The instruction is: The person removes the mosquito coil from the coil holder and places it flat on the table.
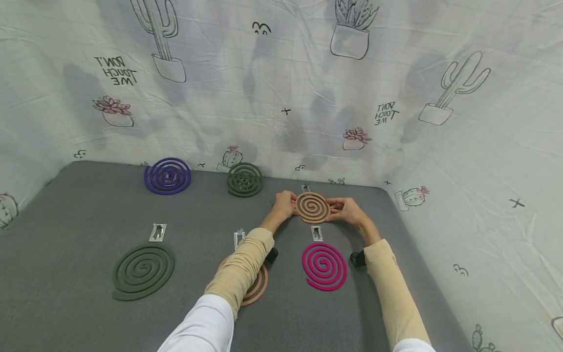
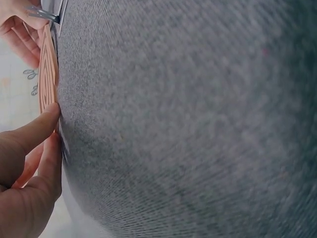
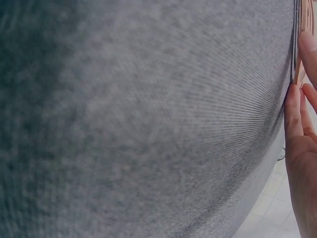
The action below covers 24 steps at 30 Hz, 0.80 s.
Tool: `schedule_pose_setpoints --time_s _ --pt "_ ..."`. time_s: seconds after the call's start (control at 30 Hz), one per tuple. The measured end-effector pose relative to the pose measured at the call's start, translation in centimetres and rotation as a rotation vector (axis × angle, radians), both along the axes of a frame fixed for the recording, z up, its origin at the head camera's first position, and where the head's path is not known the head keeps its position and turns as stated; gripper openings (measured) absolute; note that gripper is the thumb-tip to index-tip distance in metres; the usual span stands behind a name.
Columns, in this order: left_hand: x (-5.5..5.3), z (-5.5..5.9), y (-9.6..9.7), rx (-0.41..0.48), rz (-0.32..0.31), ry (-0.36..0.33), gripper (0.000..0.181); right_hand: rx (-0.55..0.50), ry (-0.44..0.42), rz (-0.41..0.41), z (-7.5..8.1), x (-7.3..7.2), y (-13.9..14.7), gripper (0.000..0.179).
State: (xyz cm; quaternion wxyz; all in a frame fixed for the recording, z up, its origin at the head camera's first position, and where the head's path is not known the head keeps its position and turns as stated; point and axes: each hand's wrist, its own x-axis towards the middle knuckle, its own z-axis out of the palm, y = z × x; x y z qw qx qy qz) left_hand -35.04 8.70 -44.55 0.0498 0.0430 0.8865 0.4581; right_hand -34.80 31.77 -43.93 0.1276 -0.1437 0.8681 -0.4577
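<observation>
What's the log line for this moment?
left grip: holds orange coil, left edge | right grip: holds right edge | pink coil: on table, nearer person

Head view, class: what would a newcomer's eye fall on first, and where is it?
Probably the bright pink coil, flat on the grey table. Just beyond it, the left hand and right hand pinch opposite edges of an orange coil. A purple coil lies toward the back left, near the cactus-print cloth.
</observation>
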Motion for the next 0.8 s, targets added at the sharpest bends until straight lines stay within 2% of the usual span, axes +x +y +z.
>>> schedule_pose_setpoints --time_s 0.4,0.5,0.6,0.7,0.8 --pt "-0.4 0.2 -0.3 -0.042 -0.054 -0.030 0.050 -0.042 -0.028 -0.029 0.3 0.2 0.0 0.066" --pt "-0.3 0.5 -0.8 -0.037 -0.076 -0.018 0.049 -0.040 -0.027 -0.049 0.6 0.6 0.1 0.066" --pt "-0.2 0.7 -1.7 -0.029 -0.104 0.026 0.046 -0.060 -0.016 -0.070 0.7 1.0 0.2 0.064" --pt "-0.2 1.2 -2.9 0.010 -0.137 0.062 0.044 -0.081 0.008 -0.085 1.0 1.4 0.3 0.062" --pt "-0.3 1.8 -4.4 0.113 -0.174 0.097 0.043 -0.117 0.045 -0.098 1.4 1.6 0.1 0.058"
